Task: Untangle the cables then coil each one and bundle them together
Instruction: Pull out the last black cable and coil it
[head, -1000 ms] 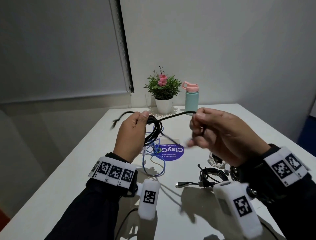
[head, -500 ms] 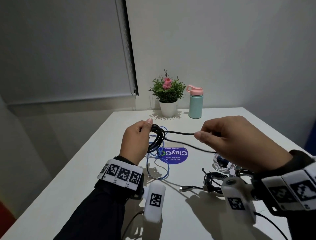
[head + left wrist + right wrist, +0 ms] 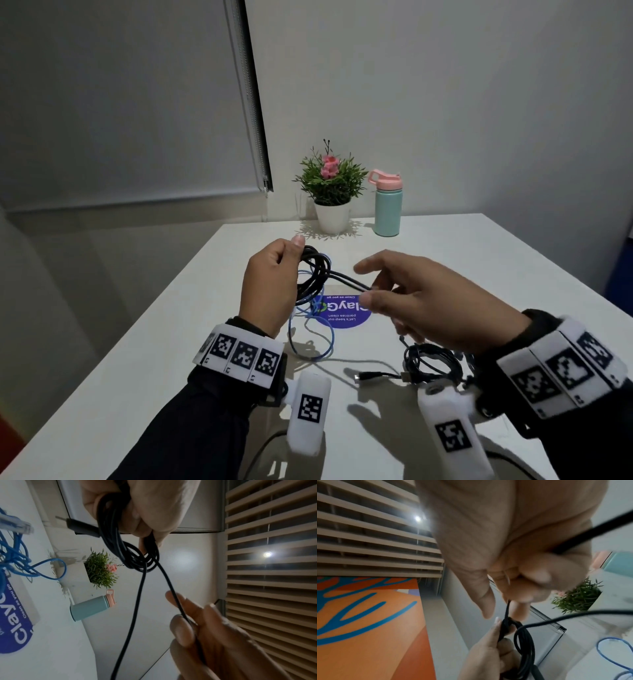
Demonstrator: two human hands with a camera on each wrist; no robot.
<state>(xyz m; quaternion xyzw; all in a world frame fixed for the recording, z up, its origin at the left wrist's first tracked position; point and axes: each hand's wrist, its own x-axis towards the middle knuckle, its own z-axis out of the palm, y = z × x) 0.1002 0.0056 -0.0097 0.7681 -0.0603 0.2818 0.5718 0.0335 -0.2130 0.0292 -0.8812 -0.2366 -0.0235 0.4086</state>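
Observation:
My left hand (image 3: 286, 263) grips a black cable coil (image 3: 317, 274) of several loops, held above the white table (image 3: 212, 308). Up close, a black plug (image 3: 80, 526) sticks out beside the coil (image 3: 118, 540) under the left hand (image 3: 147, 511). A loose strand (image 3: 346, 282) runs from the coil to my right hand (image 3: 369, 291), which pinches it between thumb and fingers (image 3: 181, 627). The other fingers of that hand are spread. A blue cable (image 3: 310, 332) lies tangled on the table below the coil. A second black cable (image 3: 433, 359) lies coiled under my right wrist.
A potted plant (image 3: 330, 192) and a teal bottle with a pink lid (image 3: 387, 205) stand at the table's far edge. A round blue sticker (image 3: 342, 313) marks the table's middle. The table's left edge is near my left forearm.
My right hand has moved left towards the left hand, so the stretched strand between them is now much shorter. The left hand keeps hold of the coil.

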